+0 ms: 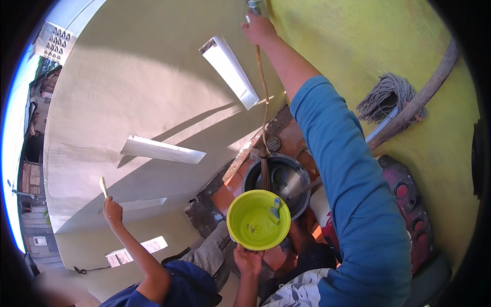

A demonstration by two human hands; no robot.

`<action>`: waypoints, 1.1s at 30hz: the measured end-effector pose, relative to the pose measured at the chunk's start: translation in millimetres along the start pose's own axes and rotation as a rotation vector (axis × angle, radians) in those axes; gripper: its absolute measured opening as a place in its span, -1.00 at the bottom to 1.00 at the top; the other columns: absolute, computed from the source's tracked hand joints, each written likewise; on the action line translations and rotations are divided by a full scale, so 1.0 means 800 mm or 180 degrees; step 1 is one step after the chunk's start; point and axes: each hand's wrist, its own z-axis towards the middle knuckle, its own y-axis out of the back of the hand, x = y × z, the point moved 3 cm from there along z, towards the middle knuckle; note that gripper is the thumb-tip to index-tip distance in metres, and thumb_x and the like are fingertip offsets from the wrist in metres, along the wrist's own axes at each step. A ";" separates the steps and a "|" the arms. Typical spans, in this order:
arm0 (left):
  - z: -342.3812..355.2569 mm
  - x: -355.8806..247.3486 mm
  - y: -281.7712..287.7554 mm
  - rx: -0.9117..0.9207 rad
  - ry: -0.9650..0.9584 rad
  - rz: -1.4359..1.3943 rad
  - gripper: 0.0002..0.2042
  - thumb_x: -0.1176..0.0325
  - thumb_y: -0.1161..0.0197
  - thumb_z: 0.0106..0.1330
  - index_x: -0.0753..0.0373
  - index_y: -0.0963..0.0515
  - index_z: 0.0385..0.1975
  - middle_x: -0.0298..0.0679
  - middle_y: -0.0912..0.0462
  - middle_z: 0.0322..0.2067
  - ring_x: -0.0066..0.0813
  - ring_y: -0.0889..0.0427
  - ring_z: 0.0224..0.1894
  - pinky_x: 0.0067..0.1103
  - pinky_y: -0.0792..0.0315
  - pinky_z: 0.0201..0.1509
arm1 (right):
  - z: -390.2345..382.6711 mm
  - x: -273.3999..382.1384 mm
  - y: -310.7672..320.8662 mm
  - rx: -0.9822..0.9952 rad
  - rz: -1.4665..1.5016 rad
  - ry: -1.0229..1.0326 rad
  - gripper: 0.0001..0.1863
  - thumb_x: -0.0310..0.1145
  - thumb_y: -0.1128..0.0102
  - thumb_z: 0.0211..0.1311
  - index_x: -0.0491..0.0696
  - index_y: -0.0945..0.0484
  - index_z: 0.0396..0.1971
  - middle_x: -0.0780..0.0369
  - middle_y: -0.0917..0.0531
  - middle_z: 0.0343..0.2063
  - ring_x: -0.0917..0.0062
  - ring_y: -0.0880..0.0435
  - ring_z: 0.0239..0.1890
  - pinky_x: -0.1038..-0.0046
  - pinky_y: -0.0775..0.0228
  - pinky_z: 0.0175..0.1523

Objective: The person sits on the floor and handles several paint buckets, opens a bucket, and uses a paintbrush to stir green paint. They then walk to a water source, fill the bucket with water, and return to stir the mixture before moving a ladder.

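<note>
My right hand (258,29) reaches up along the wall and is closed around a pale fitting (253,6), apparently a tap. A thin, crooked brown stick or hose (262,77) runs down from there toward a straw broom (264,171). In my left hand (248,261), low in the view, is a lime-yellow bucket (250,230), gripped by its near rim and underside. A brush with a grey-blue handle (276,207) lies inside it. Just beyond the bucket sits a dark grey basin (299,176) with water or objects in it.
Another person (153,281) at lower left holds a pale implement (104,187) raised. A beige wall (102,92) has slanted white slots. At right are a green wall (348,36), a grey string mop (383,97), a thick wooden pole (429,87) and a black-pink object (409,199) above red floor tiles (227,197).
</note>
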 end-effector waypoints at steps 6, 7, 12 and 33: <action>0.022 0.012 -0.022 -0.0173 0.0091 0.0111 -0.55 0.01 0.02 0.46 0.15 -0.44 0.18 -0.21 -0.57 0.12 -0.25 -0.57 0.13 -0.28 -0.53 0.05 | 0.036 -0.032 -0.038 -0.0683 0.1293 -0.0999 -0.45 -0.05 0.16 0.43 -0.20 -0.71 -0.19 -0.11 -0.72 -0.18 0.02 -0.73 -0.09 0.10 -0.52 0.09; 0.026 0.016 -0.025 -0.0173 0.0100 0.0133 -0.55 0.01 0.03 0.46 0.16 -0.43 0.18 -0.21 -0.57 0.12 -0.25 -0.57 0.14 -0.28 -0.53 0.07 | 0.038 -0.036 -0.032 -0.0477 0.1438 -0.1009 -0.48 -0.08 0.15 0.43 -0.18 -0.71 -0.17 -0.11 -0.72 -0.17 0.02 -0.72 -0.07 0.11 -0.53 0.07; 0.041 0.025 -0.029 -0.0242 0.0138 -0.0007 -0.61 0.07 0.02 0.49 0.18 -0.48 0.11 -0.15 -0.60 0.09 -0.19 -0.62 0.10 -0.17 -0.57 0.09 | 0.038 -0.044 -0.006 -0.0240 0.0240 0.0645 -0.65 -0.30 0.06 0.40 -0.09 -0.71 -0.09 -0.08 -0.73 -0.17 0.03 -0.72 -0.07 0.12 -0.54 0.04; 0.097 0.029 -0.017 -0.0044 0.0147 -0.0119 -0.61 0.07 0.06 0.53 0.15 -0.48 0.17 -0.22 -0.62 0.13 -0.25 -0.67 0.07 -0.35 -0.63 -0.09 | -0.163 -0.218 -0.283 0.0446 0.0649 -0.1437 -0.35 -0.11 -0.33 0.22 -0.24 -0.47 0.19 -0.08 -0.70 -0.09 0.14 -0.72 -0.01 0.25 -0.58 0.09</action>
